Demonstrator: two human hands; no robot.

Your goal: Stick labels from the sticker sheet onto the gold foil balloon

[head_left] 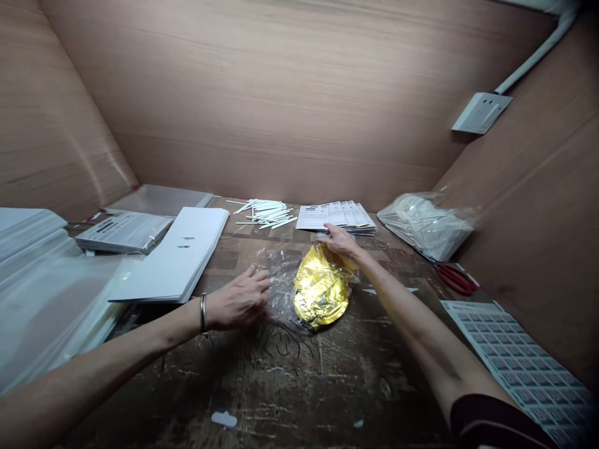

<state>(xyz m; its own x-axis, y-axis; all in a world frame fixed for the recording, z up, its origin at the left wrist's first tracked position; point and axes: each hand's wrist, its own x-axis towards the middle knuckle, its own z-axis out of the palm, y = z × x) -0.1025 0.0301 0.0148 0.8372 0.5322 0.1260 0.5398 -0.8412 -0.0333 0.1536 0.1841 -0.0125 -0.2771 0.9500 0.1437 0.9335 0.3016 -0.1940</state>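
Observation:
A crumpled bundle of shiny gold foil [322,290] lies mid-table inside a clear plastic bag [282,274]. The bag's loose film spreads out to the left of the foil. My left hand [239,298] is at that left end, its fingers curled down on the film; the fingertips are partly hidden. Over the far end of the bundle reaches my right hand [342,241], index finger and thumb stretched apart. The palm side of this hand is out of sight.
White sticks [269,212] and printed cards [334,216] lie at the back. On the left are stacked white cards [180,255] and plastic sleeves [47,305]. To the right are a bag of white pieces [423,221], red-handled scissors [455,279] and a label sheet [519,362].

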